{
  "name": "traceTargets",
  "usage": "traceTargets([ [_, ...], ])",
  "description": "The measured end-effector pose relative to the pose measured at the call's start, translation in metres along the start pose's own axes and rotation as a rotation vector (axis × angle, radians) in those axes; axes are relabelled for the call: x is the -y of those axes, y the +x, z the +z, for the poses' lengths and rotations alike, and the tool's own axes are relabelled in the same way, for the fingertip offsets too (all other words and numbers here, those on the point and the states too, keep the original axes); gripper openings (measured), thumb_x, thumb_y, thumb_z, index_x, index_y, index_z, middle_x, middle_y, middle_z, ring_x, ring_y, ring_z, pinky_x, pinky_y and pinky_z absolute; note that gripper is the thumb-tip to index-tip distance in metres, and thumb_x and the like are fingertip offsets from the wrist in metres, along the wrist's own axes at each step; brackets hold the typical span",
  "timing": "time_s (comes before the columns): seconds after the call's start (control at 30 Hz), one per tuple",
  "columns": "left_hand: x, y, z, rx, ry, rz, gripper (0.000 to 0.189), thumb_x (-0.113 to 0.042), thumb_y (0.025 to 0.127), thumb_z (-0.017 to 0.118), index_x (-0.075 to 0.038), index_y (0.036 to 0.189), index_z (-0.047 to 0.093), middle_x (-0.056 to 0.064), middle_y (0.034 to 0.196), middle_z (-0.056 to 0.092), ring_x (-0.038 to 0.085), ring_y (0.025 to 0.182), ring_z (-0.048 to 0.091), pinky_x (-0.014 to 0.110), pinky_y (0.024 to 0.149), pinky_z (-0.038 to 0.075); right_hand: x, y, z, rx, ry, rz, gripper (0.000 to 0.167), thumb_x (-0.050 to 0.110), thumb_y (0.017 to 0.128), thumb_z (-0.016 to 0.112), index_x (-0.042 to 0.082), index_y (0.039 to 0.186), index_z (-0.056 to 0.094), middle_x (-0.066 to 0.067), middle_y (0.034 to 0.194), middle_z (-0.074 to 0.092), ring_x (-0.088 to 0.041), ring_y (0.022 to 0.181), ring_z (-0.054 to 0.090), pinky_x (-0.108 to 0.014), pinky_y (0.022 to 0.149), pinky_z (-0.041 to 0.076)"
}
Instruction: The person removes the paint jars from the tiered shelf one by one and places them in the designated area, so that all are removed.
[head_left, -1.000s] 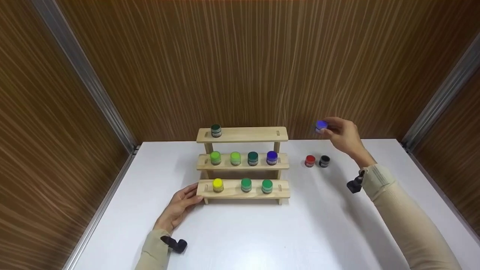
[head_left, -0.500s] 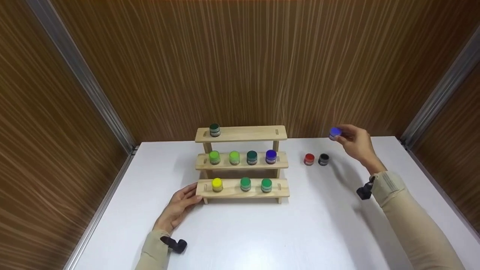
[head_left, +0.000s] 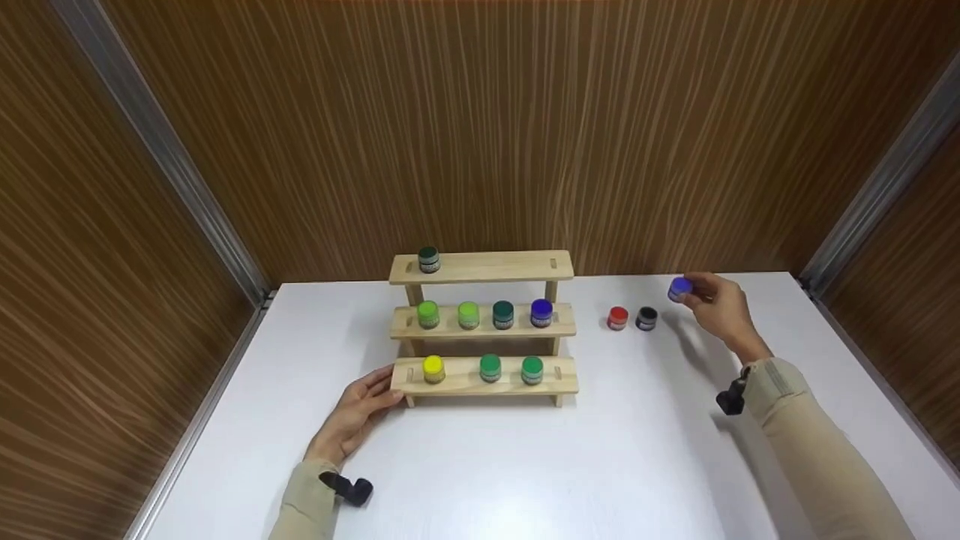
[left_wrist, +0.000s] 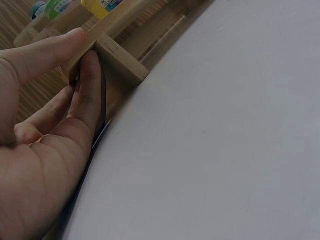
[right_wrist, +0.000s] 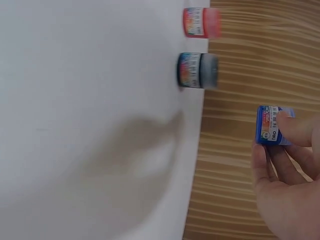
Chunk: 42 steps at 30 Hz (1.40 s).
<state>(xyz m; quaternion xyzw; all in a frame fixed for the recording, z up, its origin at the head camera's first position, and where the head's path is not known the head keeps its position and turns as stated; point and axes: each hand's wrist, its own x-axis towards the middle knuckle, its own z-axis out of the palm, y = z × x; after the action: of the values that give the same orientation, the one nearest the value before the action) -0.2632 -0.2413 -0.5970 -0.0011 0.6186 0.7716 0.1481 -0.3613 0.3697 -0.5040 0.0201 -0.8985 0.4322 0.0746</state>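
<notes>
My left hand (head_left: 352,416) grips the left end of the lowest step of a three-tier wooden rack (head_left: 450,386), thumb on top and fingers beneath, as the left wrist view shows. My right hand (head_left: 720,306) pinches a small blue paint jar (right_wrist: 271,125) between thumb and fingers, held above the table at the back right. To its left, a red paint jar (head_left: 617,318) and a black paint jar (head_left: 646,318) stand side by side on the white table.
On the rack stand a dark green jar (head_left: 429,259) on top, several green and purple jars (head_left: 541,313) on the middle step, and a yellow jar (head_left: 433,369) with two green ones below. A wood-grain wall (head_left: 487,135) rises behind.
My right hand has carried the blue paint jar rightward and then lower, past the black jar. The left hand keeps its grip on the rack.
</notes>
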Motion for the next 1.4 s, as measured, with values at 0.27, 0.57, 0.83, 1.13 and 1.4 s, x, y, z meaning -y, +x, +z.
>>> traceTargets([
  [0.27, -0.002, -0.002, 0.000, -0.006, 0.002, -0.002, 0.077, -0.001, 0.099, 0.070, 0.008, 0.164, 0.028, 0.032, 0.169, 0.032, 0.029, 0.145, 0.052, 0.026, 0.112, 0.053, -0.018, -0.002, 0.012, 0.017, -0.006, 0.013, 0.046, -0.001, 0.104, 0.061, -0.010, 0.149, 0.053, -0.037, 0.143, 0.059, -0.051, 0.133, 0.058, -0.061, 0.116, 0.047],
  [0.57, -0.001, -0.001, 0.001, -0.005, 0.008, 0.004, 0.078, -0.001, 0.099, 0.071, 0.008, 0.164, 0.028, 0.032, 0.168, 0.033, 0.029, 0.144, 0.053, 0.026, 0.112, 0.053, -0.026, -0.003, 0.018, 0.078, -0.010, 0.075, 0.048, -0.002, 0.104, 0.061, -0.011, 0.150, 0.050, -0.039, 0.148, 0.053, -0.054, 0.138, 0.053, -0.062, 0.117, 0.046],
  [0.83, -0.002, -0.002, 0.000, 0.003, 0.007, 0.003, 0.079, -0.002, 0.100, 0.070, 0.010, 0.164, 0.026, 0.033, 0.168, 0.032, 0.027, 0.142, 0.055, 0.025, 0.111, 0.052, -0.034, -0.004, 0.023, 0.086, -0.070, 0.058, 0.046, -0.004, 0.102, 0.062, -0.014, 0.146, 0.053, -0.041, 0.143, 0.056, -0.055, 0.131, 0.058, -0.060, 0.113, 0.051],
  [1.13, -0.002, -0.001, 0.002, 0.001, -0.024, 0.013, 0.078, 0.001, 0.098, 0.071, 0.010, 0.163, 0.029, 0.034, 0.166, 0.035, 0.024, 0.136, 0.060, 0.027, 0.111, 0.054, -0.037, -0.007, 0.024, 0.096, -0.076, 0.057, 0.045, -0.005, 0.102, 0.061, -0.015, 0.145, 0.054, -0.038, 0.139, 0.061, -0.050, 0.129, 0.061, -0.057, 0.111, 0.052],
  [1.4, 0.000, -0.001, 0.000, -0.002, -0.007, 0.010, 0.076, 0.000, 0.099, 0.070, 0.009, 0.163, 0.029, 0.032, 0.167, 0.035, 0.024, 0.138, 0.059, 0.026, 0.112, 0.053, -0.037, -0.005, 0.025, 0.131, -0.045, 0.082, 0.049, -0.005, 0.103, 0.058, -0.015, 0.149, 0.049, -0.039, 0.144, 0.057, -0.052, 0.132, 0.058, -0.060, 0.114, 0.050],
])
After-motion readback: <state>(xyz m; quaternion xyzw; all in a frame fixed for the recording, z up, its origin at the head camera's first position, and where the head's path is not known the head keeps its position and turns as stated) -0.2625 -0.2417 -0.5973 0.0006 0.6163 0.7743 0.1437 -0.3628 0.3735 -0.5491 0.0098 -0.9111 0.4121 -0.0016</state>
